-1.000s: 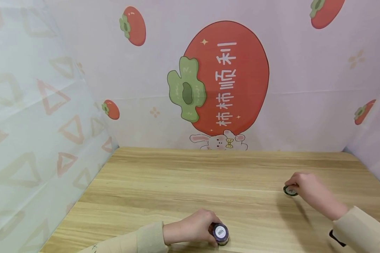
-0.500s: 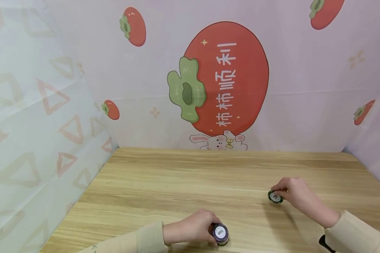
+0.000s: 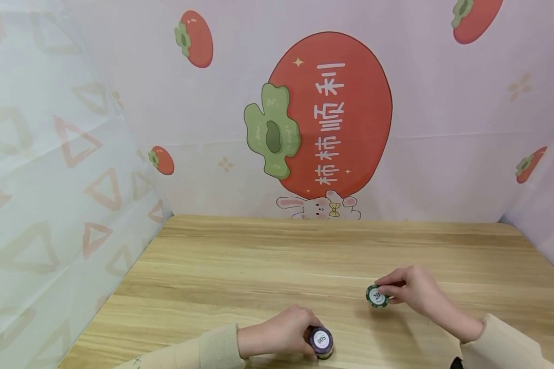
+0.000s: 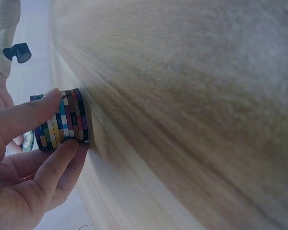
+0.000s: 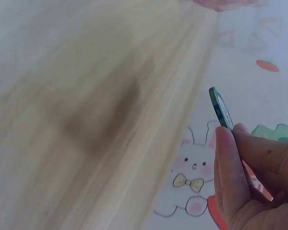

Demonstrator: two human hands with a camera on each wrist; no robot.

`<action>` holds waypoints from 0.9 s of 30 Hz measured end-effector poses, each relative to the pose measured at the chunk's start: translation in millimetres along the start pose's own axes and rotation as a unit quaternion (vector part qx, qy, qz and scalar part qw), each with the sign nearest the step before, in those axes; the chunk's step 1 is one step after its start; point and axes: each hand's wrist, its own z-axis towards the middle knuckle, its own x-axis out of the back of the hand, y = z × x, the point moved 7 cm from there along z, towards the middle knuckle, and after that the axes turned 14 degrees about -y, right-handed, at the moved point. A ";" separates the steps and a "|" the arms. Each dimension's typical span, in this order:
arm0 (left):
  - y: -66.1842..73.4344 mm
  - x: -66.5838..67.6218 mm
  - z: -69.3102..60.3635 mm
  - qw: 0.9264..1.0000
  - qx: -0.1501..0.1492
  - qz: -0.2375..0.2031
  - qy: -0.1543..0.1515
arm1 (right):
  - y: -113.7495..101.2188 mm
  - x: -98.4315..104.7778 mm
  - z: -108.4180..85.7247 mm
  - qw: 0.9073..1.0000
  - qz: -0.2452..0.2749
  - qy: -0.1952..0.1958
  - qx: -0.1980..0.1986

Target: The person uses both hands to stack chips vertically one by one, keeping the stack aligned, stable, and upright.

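Note:
Near the front of the table, my left hand (image 3: 288, 330) grips a stack of poker chips (image 3: 321, 342) from its left side. The top chip is purple with a white centre reading 500. In the left wrist view the stack (image 4: 62, 120) shows many coloured edges between thumb and fingers, its base on the wood. Farther right and higher, my right hand (image 3: 417, 291) pinches one green poker chip (image 3: 377, 296) marked 20. The right wrist view has this chip (image 5: 221, 109) nearly edge-on between thumb and fingertips, held above the table.
The wooden table (image 3: 258, 256) meets a pale cloth backdrop (image 3: 424, 174) printed with red persimmons and a rabbit. Another patterned cloth (image 3: 51, 195) hangs along the left side. A black strap piece (image 3: 456, 363) shows beneath the right sleeve.
My right hand has carried the green chip leftward and toward the front, nearer the stack, and the chip's face has turned more into view. My left hand and the stack have stayed put.

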 end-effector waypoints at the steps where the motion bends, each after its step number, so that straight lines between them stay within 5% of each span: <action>1: -0.1 -0.1 0.1 1.000 0.000 -0.001 0.000 | -1.0 -2.4 0.5 1.000 0.015 -0.004 -0.001; 9: -0.9 0.1 1.3 1.000 -0.001 -0.010 -0.010 | -7.4 -23.2 5.0 0.992 0.118 -0.042 0.000; 20: 0.5 0.5 0.3 1.000 -0.006 0.006 -0.002 | -10.8 -54.8 9.5 0.980 0.189 -0.064 -0.008; 27: -1.7 -0.1 0.2 1.000 -0.010 -0.025 -0.014 | -7.3 -73.3 10.7 0.972 0.218 -0.087 -0.019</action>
